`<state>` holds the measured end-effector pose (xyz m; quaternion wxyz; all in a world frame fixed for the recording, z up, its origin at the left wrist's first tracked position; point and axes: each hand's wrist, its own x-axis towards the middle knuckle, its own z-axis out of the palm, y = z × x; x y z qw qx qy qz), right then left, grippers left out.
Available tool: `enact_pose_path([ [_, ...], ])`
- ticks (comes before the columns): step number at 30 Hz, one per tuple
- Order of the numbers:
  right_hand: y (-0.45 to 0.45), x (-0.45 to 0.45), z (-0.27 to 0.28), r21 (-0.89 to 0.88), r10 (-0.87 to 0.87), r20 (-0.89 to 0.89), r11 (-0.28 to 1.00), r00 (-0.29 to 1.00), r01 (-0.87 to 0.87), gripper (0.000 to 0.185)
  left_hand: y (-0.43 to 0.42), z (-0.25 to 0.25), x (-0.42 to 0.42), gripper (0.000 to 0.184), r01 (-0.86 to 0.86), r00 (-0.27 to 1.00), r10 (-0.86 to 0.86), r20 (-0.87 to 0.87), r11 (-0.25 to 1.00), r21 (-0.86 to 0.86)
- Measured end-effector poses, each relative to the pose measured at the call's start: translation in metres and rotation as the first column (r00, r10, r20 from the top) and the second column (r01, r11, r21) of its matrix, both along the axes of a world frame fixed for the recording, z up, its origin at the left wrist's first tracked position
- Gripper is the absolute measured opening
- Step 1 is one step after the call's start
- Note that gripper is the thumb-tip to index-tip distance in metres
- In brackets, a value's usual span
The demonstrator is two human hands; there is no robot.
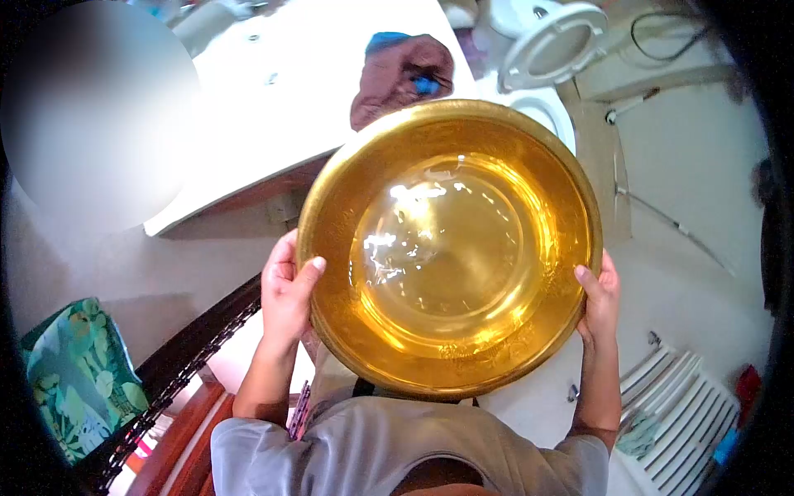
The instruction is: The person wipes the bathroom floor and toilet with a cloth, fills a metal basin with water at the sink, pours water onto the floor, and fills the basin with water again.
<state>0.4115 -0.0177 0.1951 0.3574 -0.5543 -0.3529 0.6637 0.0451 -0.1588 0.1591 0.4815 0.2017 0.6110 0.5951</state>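
Note:
A large round gold-coloured basin [447, 331] is held out in front of my body, with its open side facing up. Bright reflections ripple inside it, as from clear water. My left hand [287, 285] grips the left rim, thumb over the edge and fingers underneath. On the opposite side, my right hand [601, 293] holds the rim in the same way. Just beyond the basin's far edge, a bunched brown cloth [401, 78] with blue parts lies on a white countertop [281, 107].
A toilet with a raised seat [556, 50] stands at the far right. A thin pole [678, 225] lies on the floor to the right. At lower right is a white slatted rack [682, 417]. A green leaf-patterned fabric item [85, 376] sits at lower left. The upper left is blurred.

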Motion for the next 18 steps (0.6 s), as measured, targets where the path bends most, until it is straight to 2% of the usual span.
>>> enact_pose_path([
  [3,0.021,-0.068,0.010,0.093,0.089,0.008,0.992,0.996,-0.089,0.049,-0.012,0.017,-0.052,0.040,-0.092,0.996,0.092,-0.002,0.995,0.025],
  [4,0.031,-0.087,0.010,0.107,0.158,0.024,0.981,0.987,-0.160,0.048,-0.015,0.022,-0.070,0.039,-0.132,0.990,0.129,0.060,0.990,0.048],
  [7,0.055,-0.162,0.026,0.108,0.275,-0.042,0.957,0.961,-0.269,0.046,-0.022,0.038,-0.116,0.038,-0.246,0.969,0.243,0.054,0.967,0.065],
  [10,0.090,-0.222,0.009,0.149,0.401,-0.089,0.911,0.912,-0.386,0.043,-0.025,0.050,-0.152,0.039,-0.332,0.943,0.332,0.026,0.942,0.048],
  [13,0.123,-0.286,-0.005,0.113,0.507,-0.101,0.861,0.856,-0.496,0.039,-0.029,0.049,-0.181,0.039,-0.416,0.910,0.415,0.018,0.909,0.035],
  [15,0.140,-0.325,-0.011,0.072,0.565,-0.045,0.824,0.824,-0.561,0.038,-0.034,0.043,-0.195,0.037,-0.449,0.894,0.449,-0.006,0.894,0.011],
  [16,0.151,-0.340,-0.021,0.104,0.616,-0.063,0.787,0.785,-0.608,0.038,-0.034,0.042,-0.197,0.036,-0.481,0.877,0.480,0.037,0.875,0.046],
  [18,0.165,-0.373,-0.031,0.073,0.639,-0.033,0.768,0.768,-0.636,0.035,-0.035,0.030,-0.207,0.039,-0.517,0.856,0.516,-0.034,0.856,0.008],
])
